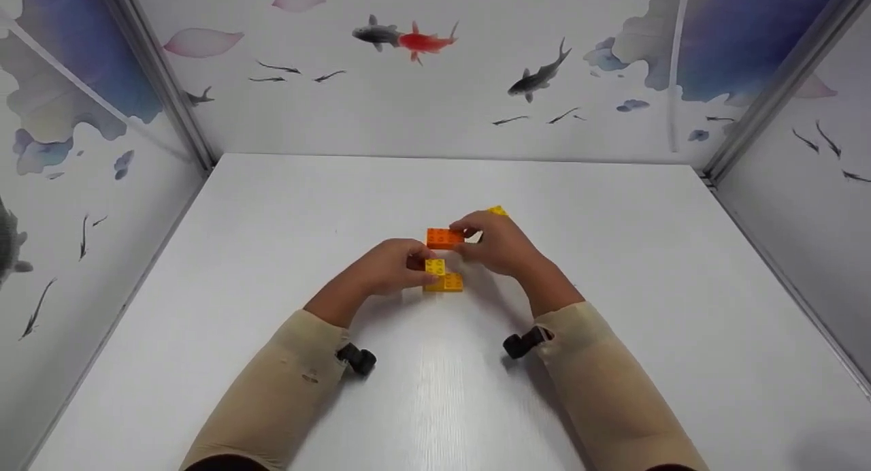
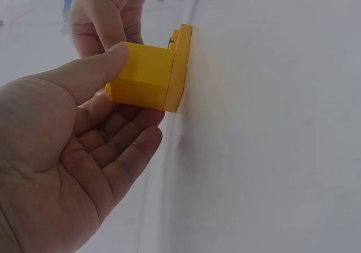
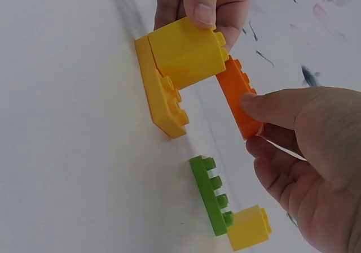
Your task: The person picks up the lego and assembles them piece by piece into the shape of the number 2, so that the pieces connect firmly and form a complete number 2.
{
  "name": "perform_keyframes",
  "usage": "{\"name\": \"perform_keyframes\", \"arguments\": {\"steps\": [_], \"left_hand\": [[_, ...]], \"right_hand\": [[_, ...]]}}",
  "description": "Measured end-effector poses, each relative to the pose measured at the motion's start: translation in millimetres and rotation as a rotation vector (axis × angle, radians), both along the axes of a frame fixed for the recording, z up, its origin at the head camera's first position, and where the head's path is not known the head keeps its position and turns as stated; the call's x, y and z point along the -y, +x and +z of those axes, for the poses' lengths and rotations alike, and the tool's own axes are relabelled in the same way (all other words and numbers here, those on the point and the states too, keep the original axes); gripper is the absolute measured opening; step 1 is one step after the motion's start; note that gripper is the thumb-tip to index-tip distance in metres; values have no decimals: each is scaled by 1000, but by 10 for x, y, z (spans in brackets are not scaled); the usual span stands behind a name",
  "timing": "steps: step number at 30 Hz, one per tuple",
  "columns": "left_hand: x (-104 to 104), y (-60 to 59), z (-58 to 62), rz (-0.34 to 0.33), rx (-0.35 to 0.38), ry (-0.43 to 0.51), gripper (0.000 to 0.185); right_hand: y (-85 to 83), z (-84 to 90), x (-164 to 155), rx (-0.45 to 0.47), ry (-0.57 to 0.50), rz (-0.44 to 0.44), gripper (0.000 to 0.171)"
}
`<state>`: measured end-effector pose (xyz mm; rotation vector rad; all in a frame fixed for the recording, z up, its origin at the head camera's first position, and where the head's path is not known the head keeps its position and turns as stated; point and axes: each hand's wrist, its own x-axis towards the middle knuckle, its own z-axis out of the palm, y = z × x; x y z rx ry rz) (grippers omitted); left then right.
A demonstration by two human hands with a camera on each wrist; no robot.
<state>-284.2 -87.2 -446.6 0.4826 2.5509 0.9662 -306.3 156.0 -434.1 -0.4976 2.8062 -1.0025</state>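
— Mid-tabletop (image 1: 272,205), what's in hand?
— Left hand (image 1: 386,267) pinches a yellow block (image 1: 435,267) stacked on a flat yellow-orange brick (image 1: 446,283); right hand (image 1: 497,243) clamps an orange brick (image 1: 445,237) just behind it.
— Anything else?
— A green brick (image 3: 212,194) with a small yellow block (image 3: 249,227) lies under the right hand.

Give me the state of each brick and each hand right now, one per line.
Yellow cube brick: stacked on the flat yellow-orange brick, pinched by the left hand.
Flat yellow-orange brick: lying on the table, partly covered.
Orange flat brick: gripped by the right hand.
Green flat brick: on the table, free.
Small yellow brick: beside the green one, free.
Left hand: gripping.
Right hand: gripping.
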Motion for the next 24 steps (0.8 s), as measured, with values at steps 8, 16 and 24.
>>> {"name": "perform_keyframes", "arguments": {"steps": [8, 16, 24], "left_hand": [[-47, -8, 147, -5, 25, -90, 37], [-103, 16, 226, -15, 6, -134, 41], [-98, 64, 187, -6, -35, -86, 37]], "right_hand": [[186, 114, -169, -57, -47, 15, 34], [337, 174, -221, -98, -73, 83, 31], [390, 190, -152, -89, -70, 129, 30]]}}
